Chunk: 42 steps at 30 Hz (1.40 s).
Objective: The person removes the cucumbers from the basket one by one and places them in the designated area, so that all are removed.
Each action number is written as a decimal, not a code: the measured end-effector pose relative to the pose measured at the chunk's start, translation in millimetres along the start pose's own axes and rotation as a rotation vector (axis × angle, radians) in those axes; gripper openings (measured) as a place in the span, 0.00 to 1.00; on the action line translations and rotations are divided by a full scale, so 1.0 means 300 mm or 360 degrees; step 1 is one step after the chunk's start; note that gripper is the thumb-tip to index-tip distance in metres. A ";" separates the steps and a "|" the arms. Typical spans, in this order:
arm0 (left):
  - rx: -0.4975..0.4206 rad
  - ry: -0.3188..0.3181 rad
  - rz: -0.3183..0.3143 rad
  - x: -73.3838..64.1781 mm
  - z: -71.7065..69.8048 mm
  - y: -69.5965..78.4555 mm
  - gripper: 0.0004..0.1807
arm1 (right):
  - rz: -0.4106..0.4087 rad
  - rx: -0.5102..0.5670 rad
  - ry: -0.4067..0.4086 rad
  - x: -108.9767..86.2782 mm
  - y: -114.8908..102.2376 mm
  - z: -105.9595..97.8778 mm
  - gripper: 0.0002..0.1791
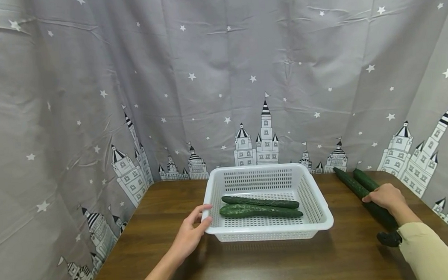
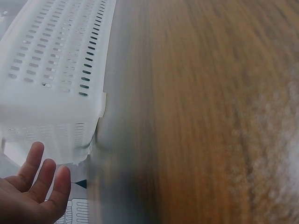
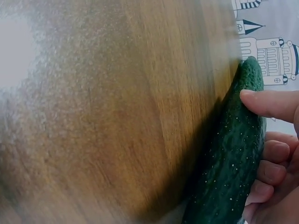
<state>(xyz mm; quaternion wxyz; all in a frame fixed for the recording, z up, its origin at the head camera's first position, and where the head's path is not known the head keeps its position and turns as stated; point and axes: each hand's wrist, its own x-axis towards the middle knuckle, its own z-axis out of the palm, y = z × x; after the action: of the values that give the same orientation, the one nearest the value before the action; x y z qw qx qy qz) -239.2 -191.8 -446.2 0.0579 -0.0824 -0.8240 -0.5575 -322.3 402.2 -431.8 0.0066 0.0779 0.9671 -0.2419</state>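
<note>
Your right hand point(image 1: 387, 198) is well to the right of the white, rectangular, slotted plastic basket point(image 1: 268, 229); it pinches a long, dark green, bumpy cucumber point(image 1: 353, 185), thumb on one side and fingers curled along the other; that cucumber lies slantwise on the brown wood-grain table point(image 1: 278, 265), and a second long, dark green cucumber point(image 1: 363, 178) lies just beside it, on the side away from the basket; your left hand point(image 1: 191, 230) rests at the basket's left rim with its fingers loosely spread, though I cannot tell how firmly the thumb presses; two slim, dark green cucumbers point(image 1: 261, 211) lie side by side along the basket's floor.

The right wrist view shows your thumb close to one end, so the long body may well swing if raised like that; a hold nearer the middle should balance better, and a straight, slow lift should spare its neighbour a roll; light steadying at the basket's left rim is enough.

A grey curtain printed with stars and castles point(image 1: 212, 80) hangs close past the table's far and right edges; your roomier side is toward the basket, where bare wood separates it from the cucumber, with more bare wood in front of the basket; the basket's raised right rim is what a low path would catch.
</note>
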 end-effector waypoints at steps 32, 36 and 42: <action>-0.0030 0.0009 0.0005 -0.004 0.002 -0.001 0.19 | -0.0053 0.0059 0.0281 -0.018 -0.077 -0.020 0.26; -0.0031 0.0016 0.0005 -0.005 0.003 -0.003 0.19 | -0.0121 0.0072 0.0296 -0.007 -0.111 -0.031 0.23; -0.0050 0.0025 0.0000 -0.007 0.005 -0.004 0.18 | -0.0141 0.0172 0.0229 -0.004 -0.172 -0.055 0.24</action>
<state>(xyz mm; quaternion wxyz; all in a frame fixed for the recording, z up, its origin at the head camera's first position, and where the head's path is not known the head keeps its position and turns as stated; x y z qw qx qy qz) -237.4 -190.9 -448.2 0.0631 -0.0788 -0.8147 -0.5710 -328.6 364.9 -393.1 -0.0779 0.0525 0.9531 -0.2875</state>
